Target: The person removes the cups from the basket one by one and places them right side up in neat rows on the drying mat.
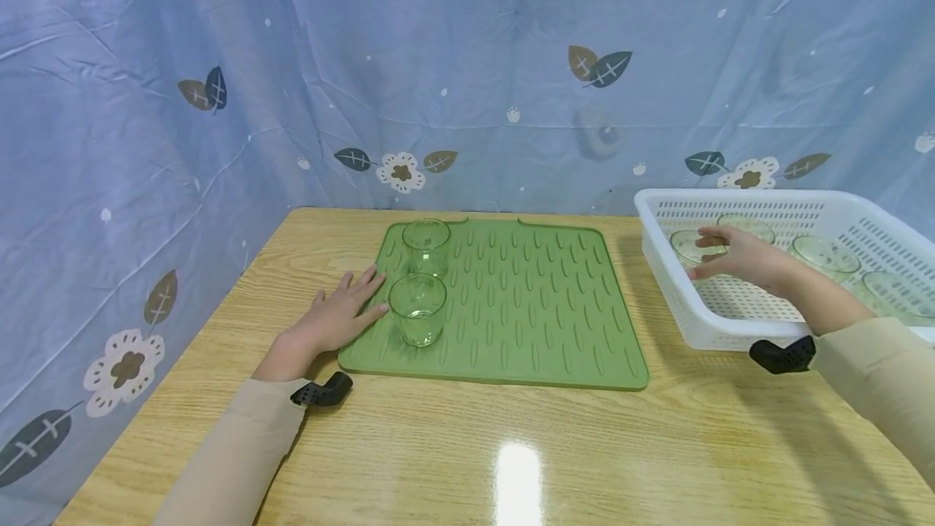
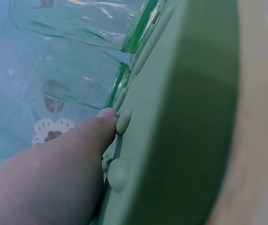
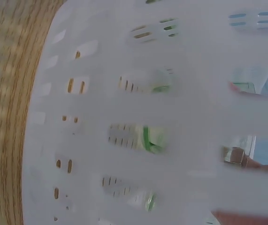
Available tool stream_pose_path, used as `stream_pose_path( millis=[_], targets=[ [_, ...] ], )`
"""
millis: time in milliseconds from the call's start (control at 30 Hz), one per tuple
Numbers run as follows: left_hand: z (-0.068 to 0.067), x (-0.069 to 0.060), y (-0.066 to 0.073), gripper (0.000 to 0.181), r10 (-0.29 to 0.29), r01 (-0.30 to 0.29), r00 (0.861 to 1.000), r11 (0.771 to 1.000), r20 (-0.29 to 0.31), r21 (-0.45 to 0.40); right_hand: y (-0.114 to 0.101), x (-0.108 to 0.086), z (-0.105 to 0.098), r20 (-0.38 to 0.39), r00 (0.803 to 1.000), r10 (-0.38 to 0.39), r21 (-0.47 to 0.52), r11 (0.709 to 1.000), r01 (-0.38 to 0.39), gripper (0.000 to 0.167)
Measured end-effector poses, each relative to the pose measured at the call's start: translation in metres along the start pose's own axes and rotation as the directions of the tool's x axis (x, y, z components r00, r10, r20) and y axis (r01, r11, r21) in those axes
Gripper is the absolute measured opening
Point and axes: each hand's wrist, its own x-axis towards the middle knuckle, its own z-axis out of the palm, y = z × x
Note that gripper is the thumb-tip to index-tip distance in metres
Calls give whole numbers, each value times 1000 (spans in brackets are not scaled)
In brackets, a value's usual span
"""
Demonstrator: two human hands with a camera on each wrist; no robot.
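Observation:
My left hand lies spread over the left edge of the green mat, its thumb tip close beside the nearer clear glass. Behind that one stands another glass, also upright. The left wrist view shows the thumb on the ridged mat. Over the white basket my right hand has its fingers spread and bent around the rim of the leftmost glass; whether they touch it is unclear. In the right wrist view the basket wall largely hides the fingers.
Several more glasses stand in the basket, among them one at the back and one to the right. The basket is beside the mat on the wooden table. A blue patterned curtain hangs behind and at the left.

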Motion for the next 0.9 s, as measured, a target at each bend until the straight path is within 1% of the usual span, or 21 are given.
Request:
stream_pose_path(
  millis=[300, 533, 767, 900],
  targets=[
    [-3, 1, 2, 70, 6, -6, 1000, 1000, 6, 6, 1, -8, -4, -35, 999, 13, -17, 1000, -13, 101],
    [-1, 2, 1, 71, 12, -12, 1000, 1000, 2, 2, -1, -17, -9, -56, 998, -19, 36, 999, 21, 94],
    [1, 0, -1, 71, 5, -5, 1000, 1000, 4, -1, -4, -24, -14, -91, 995, -32, 72, 997, 38, 96],
    [1, 0, -1, 72, 4, -4, 1000, 1000, 3, -6, -8, -27, -14, -122, 992, -45, 127, 990, 60, 94]
  ],
)
